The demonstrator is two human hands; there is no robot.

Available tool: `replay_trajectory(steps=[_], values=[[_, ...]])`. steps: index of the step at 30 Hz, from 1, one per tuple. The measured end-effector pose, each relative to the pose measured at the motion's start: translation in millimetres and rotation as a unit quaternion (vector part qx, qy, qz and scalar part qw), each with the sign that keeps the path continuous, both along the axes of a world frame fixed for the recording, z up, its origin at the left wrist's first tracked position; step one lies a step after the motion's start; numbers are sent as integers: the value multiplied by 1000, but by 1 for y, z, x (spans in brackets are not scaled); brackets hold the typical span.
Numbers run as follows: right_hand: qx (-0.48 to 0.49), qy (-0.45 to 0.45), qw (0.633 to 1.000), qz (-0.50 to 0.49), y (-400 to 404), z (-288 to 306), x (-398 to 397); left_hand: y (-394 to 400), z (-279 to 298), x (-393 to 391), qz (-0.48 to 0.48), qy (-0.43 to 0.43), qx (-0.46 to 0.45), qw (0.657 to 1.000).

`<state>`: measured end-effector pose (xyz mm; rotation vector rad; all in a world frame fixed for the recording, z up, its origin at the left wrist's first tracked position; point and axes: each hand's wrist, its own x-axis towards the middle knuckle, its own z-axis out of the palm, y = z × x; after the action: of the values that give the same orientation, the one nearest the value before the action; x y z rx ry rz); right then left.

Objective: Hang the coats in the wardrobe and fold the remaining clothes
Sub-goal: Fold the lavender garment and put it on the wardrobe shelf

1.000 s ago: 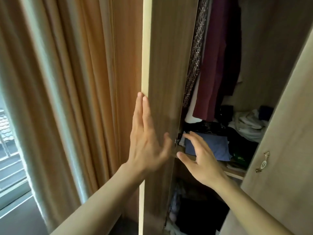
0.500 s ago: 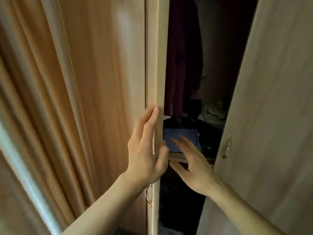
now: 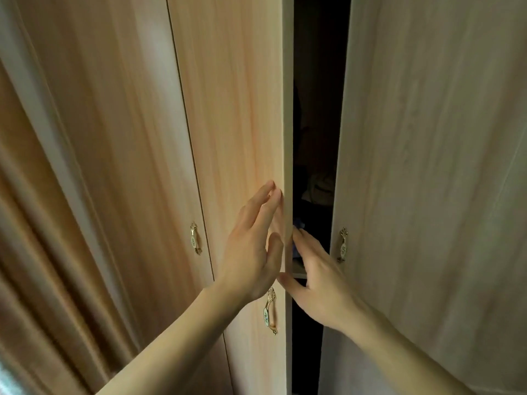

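1. At the wardrobe (image 3: pixel 427 166), our left hand (image 3: pixel 251 252) lies flat, fingers spread, on the left door (image 3: pixel 233 124).
2. Our right hand (image 3: pixel 319 286), released, touches that door's edge (narrow dark gap beside).

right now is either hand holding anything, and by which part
Nothing is gripped. The left hand lies flat and open on the light wooden wardrobe door near its free edge; the right hand is open beside that edge.
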<state>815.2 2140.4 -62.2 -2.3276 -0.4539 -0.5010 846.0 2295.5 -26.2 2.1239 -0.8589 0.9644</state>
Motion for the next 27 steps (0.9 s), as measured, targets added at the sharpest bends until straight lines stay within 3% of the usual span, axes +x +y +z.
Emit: replay_trajectory(steps=[6,16,20,27], values=[[-20,60,998,-11,-39,-3,26,-35,7,23,49,-30,47,997],[-30,104,993,-46,-87,2,70,-67,-5,95,112,-55,219,968],[-11,77,995,-56,-100,-5,87,-79,-11,117,159,-110,228,954],[-19,3,994,-107,-108,-5,122,-95,-7,152,142,-130,251,949]])
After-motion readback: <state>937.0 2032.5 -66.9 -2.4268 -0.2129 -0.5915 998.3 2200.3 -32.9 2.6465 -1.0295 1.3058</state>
